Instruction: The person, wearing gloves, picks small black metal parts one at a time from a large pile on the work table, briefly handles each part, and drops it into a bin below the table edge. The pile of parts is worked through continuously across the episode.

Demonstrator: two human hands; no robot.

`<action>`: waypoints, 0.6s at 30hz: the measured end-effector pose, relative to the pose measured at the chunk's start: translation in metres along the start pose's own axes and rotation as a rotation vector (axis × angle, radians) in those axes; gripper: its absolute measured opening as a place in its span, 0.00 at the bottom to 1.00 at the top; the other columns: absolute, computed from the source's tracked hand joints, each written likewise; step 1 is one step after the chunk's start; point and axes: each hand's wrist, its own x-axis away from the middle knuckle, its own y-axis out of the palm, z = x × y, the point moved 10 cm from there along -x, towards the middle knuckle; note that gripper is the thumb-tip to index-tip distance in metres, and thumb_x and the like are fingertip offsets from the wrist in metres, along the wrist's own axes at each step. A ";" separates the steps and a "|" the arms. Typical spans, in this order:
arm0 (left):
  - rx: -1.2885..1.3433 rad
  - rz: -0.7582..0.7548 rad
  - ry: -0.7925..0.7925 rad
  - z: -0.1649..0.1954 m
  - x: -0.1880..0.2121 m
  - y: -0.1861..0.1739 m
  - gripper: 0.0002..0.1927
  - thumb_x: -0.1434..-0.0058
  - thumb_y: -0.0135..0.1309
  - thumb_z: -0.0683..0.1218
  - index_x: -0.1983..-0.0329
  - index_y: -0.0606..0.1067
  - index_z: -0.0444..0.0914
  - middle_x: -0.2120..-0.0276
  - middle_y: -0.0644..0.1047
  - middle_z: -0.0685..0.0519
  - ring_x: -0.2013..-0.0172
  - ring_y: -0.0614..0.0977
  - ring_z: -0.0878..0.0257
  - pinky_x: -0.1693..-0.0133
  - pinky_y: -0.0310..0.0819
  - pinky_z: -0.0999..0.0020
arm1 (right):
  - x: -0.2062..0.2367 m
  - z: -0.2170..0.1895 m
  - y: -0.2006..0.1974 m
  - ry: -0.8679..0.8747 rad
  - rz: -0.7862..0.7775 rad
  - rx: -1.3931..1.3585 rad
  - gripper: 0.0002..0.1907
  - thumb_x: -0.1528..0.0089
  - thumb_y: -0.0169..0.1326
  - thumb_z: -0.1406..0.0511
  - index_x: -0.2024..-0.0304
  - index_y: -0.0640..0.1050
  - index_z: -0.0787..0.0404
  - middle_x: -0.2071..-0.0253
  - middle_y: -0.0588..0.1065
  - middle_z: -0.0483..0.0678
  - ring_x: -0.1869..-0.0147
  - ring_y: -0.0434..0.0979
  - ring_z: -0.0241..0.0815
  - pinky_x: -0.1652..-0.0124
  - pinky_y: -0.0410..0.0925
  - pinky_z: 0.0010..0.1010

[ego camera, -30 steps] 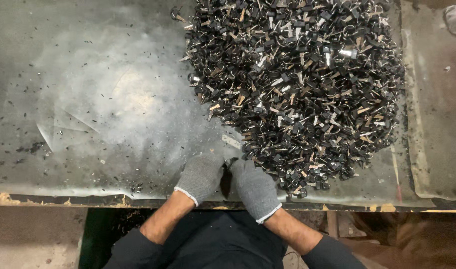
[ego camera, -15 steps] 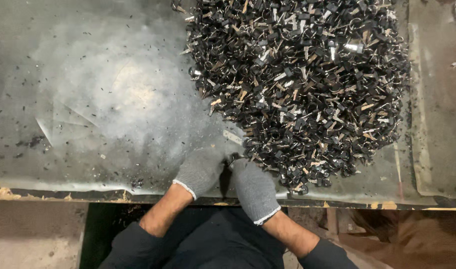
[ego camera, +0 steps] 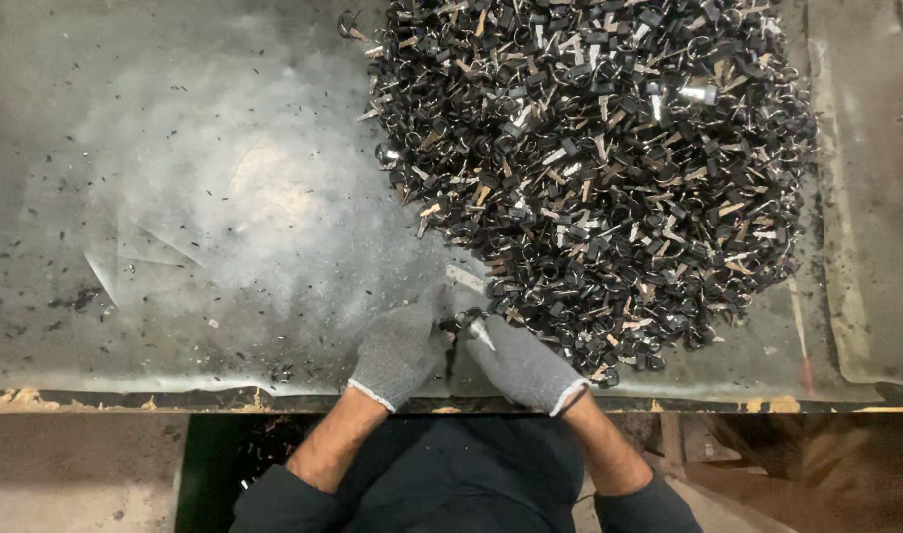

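Left hand in a grey knitted glove [ego camera: 400,347] and right hand in a matching grey glove [ego camera: 522,361] meet at the near table edge, fingertips pinched together on a small black-and-silver metal part [ego camera: 464,322] — held just beside the large heap of black and silver metal clips [ego camera: 599,158]. The heap covers the right half of the worn, dusty grey metal tabletop [ego camera: 175,197] — dark specks scatter across its pale patch.

The pile of small metal parts [ego camera: 589,168] runs off the top edge; the piece between both gloved hands is too small to identify.
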 end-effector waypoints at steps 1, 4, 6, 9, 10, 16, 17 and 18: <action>0.013 0.081 0.096 0.008 0.002 -0.007 0.24 0.45 0.62 0.48 0.45 0.73 0.41 0.66 0.80 0.42 0.61 0.82 0.42 0.59 0.75 0.47 | 0.003 -0.002 -0.005 0.001 0.043 0.014 0.18 0.32 0.47 0.58 0.54 0.71 0.69 0.67 0.77 0.65 0.60 0.79 0.69 0.60 0.70 0.55; 0.012 0.297 0.334 0.030 0.018 -0.023 0.12 0.48 0.62 0.45 0.60 0.78 0.41 0.67 0.80 0.44 0.63 0.82 0.44 0.61 0.76 0.48 | 0.015 -0.015 0.001 0.070 0.111 0.169 0.17 0.32 0.46 0.58 0.54 0.71 0.67 0.67 0.78 0.62 0.61 0.81 0.64 0.62 0.73 0.53; -0.055 0.392 0.448 0.041 0.028 -0.027 0.14 0.48 0.60 0.43 0.57 0.77 0.41 0.65 0.80 0.44 0.63 0.82 0.44 0.61 0.76 0.49 | 0.017 -0.018 0.009 0.208 0.090 0.401 0.15 0.30 0.44 0.58 0.54 0.72 0.65 0.66 0.78 0.60 0.61 0.83 0.60 0.61 0.75 0.50; -0.045 0.445 0.516 0.048 0.035 -0.030 0.21 0.45 0.57 0.39 0.46 0.77 0.37 0.62 0.80 0.42 0.63 0.81 0.44 0.62 0.77 0.51 | 0.017 -0.050 -0.002 0.034 0.224 0.687 0.14 0.38 0.51 0.63 0.53 0.71 0.64 0.66 0.79 0.57 0.62 0.83 0.58 0.64 0.74 0.52; -0.050 0.412 0.497 0.047 0.032 -0.028 0.20 0.47 0.58 0.40 0.49 0.77 0.37 0.64 0.79 0.42 0.64 0.81 0.44 0.63 0.76 0.51 | 0.015 -0.044 -0.003 0.069 0.172 0.526 0.15 0.37 0.51 0.61 0.52 0.71 0.64 0.67 0.79 0.58 0.62 0.83 0.59 0.64 0.74 0.52; -0.122 0.335 0.426 0.040 0.023 -0.018 0.15 0.44 0.59 0.42 0.52 0.77 0.37 0.65 0.79 0.43 0.65 0.81 0.45 0.63 0.76 0.49 | 0.021 -0.036 -0.008 0.088 0.174 0.274 0.19 0.35 0.49 0.61 0.45 0.69 0.65 0.68 0.79 0.63 0.64 0.82 0.63 0.65 0.75 0.51; -0.088 0.328 0.447 0.041 0.026 -0.017 0.14 0.44 0.59 0.42 0.54 0.76 0.38 0.66 0.79 0.44 0.63 0.81 0.45 0.62 0.76 0.49 | 0.023 -0.035 -0.006 0.102 0.193 0.291 0.20 0.35 0.48 0.61 0.45 0.69 0.66 0.67 0.78 0.64 0.63 0.82 0.63 0.66 0.75 0.51; -0.063 0.330 0.482 0.042 0.028 -0.016 0.13 0.44 0.59 0.43 0.55 0.76 0.38 0.66 0.79 0.45 0.62 0.81 0.45 0.60 0.76 0.49 | 0.022 -0.034 -0.007 0.110 0.229 0.306 0.20 0.36 0.48 0.62 0.44 0.69 0.67 0.66 0.78 0.65 0.63 0.82 0.64 0.66 0.75 0.51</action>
